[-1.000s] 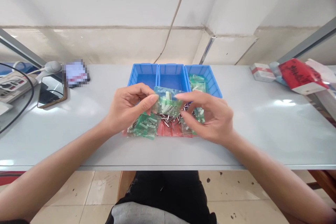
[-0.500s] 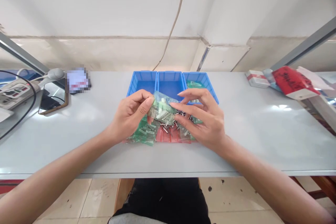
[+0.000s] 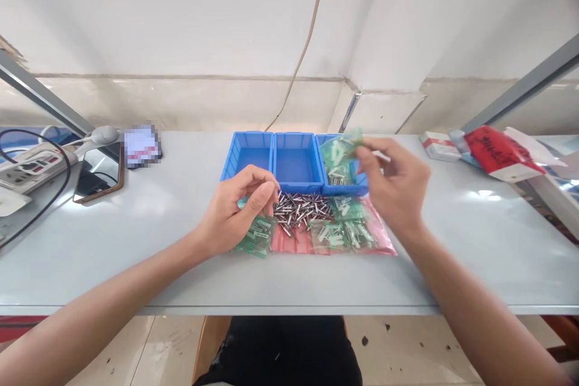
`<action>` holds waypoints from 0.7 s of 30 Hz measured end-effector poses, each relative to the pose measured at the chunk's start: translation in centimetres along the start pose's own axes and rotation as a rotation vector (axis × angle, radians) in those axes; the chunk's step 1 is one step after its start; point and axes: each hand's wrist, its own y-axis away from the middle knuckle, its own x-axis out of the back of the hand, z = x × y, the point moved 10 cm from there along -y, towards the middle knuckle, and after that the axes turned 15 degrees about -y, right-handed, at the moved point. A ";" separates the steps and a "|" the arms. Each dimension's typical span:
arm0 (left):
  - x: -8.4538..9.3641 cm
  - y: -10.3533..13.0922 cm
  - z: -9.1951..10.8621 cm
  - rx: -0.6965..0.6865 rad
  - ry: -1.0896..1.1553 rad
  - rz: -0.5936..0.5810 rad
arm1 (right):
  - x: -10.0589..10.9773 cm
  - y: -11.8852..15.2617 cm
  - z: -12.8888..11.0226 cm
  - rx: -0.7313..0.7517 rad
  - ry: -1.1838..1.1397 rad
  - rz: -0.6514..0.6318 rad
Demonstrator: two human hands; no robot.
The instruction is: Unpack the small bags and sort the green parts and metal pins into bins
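Observation:
My right hand (image 3: 393,184) pinches a small green-tinted clear plastic bag (image 3: 339,151) by its right end, with pale parts inside. The bag hangs over the right blue bin (image 3: 359,186), which has green bags and metal pieces inside. My left hand (image 3: 242,211) is loosely closed beside the pile, thumb against the curled fingers, with nothing visible in it. Beneath and beside it lie green bags of small parts (image 3: 257,238). Between my hands is a heap of small metal pins (image 3: 301,211) on a pink plastic sheet (image 3: 294,244). More filled bags (image 3: 346,234) lie on its right.
The left blue bin (image 3: 251,154) and the middle blue bin (image 3: 296,163) stand at the back. A phone (image 3: 99,172), a blurred-out item (image 3: 142,146) and a power strip (image 3: 34,166) are at left. A small white box (image 3: 439,146) and a red packet (image 3: 502,151) lie at right.
My right hand has moved right and back, carrying the bag from between both hands to above the right bin. My left hand has let go of the bag and moved slightly down.

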 end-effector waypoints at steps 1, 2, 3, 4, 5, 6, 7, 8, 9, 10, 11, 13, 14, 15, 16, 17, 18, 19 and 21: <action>0.1 0.0 0.0 0.003 -0.018 0.008 | 1.0 -0.9 1.5 -0.040 0.033 0.012; 0.1 0.0 0.0 0.000 -0.041 0.013 | 1.4 -1.9 2.9 -0.063 0.090 -0.030; 0.1 -0.1 0.2 -0.007 -0.065 0.016 | 1.4 -2.7 4.2 -0.082 0.152 -0.095; 0.1 -0.1 0.2 -0.017 -0.086 0.016 | 1.1 -3.5 5.4 -0.106 0.209 -0.185; 0.1 -0.1 0.3 -0.027 -0.103 0.015 | 0.5 -4.1 6.6 -0.131 0.255 -0.288; 0.1 -0.1 0.3 -0.034 -0.116 0.013 | -0.3 -4.4 7.5 -0.161 0.288 -0.395; 0.1 -0.1 0.3 -0.040 -0.124 0.013 | -1.1 -4.7 8.3 -0.188 0.309 -0.492; 0.1 -0.1 0.3 -0.046 -0.130 0.015 | -1.9 -4.9 8.7 -0.211 0.320 -0.568; 0.2 -0.1 0.2 -0.053 -0.136 0.017 | -2.4 -5.0 8.9 -0.231 0.320 -0.615; 0.2 -0.1 0.2 -0.059 -0.141 0.022 | -2.6 -5.2 8.9 -0.250 0.308 -0.623; 0.3 -0.1 0.2 -0.065 -0.145 0.028 | -2.5 -5.5 8.7 -0.269 0.286 -0.596; 0.5 -0.1 0.1 -0.067 -0.149 0.037 | -1.3 -5.9 8.0 -0.294 0.229 -0.463; 0.5 -0.1 0.1 -0.062 -0.150 0.038 | -0.5 -5.9 7.5 -0.282 0.219 -0.388; 0.5 -0.1 0.0 -0.057 -0.150 0.035 | 0.2 -5.7 6.8 -0.245 0.228 -0.333; 0.5 -0.1 0.0 -0.052 -0.151 0.032 | 0.5 -5.4 6.0 -0.184 0.253 -0.309; 0.5 -0.1 -0.1 -0.046 -0.153 0.028 | 0.5 -4.9 5.2 -0.109 0.291 -0.320; 0.5 -0.1 -0.1 -0.043 -0.156 0.026 | 0.1 -4.3 4.5 -0.032 0.341 -0.356; 0.4 -0.1 -0.1 -0.042 -0.158 0.025 | -0.5 -3.6 3.9 0.034 0.400 -0.408; 0.4 -0.1 0.0 -0.046 -0.162 0.024 | -1.9 -2.3 3.4 0.129 0.512 -0.514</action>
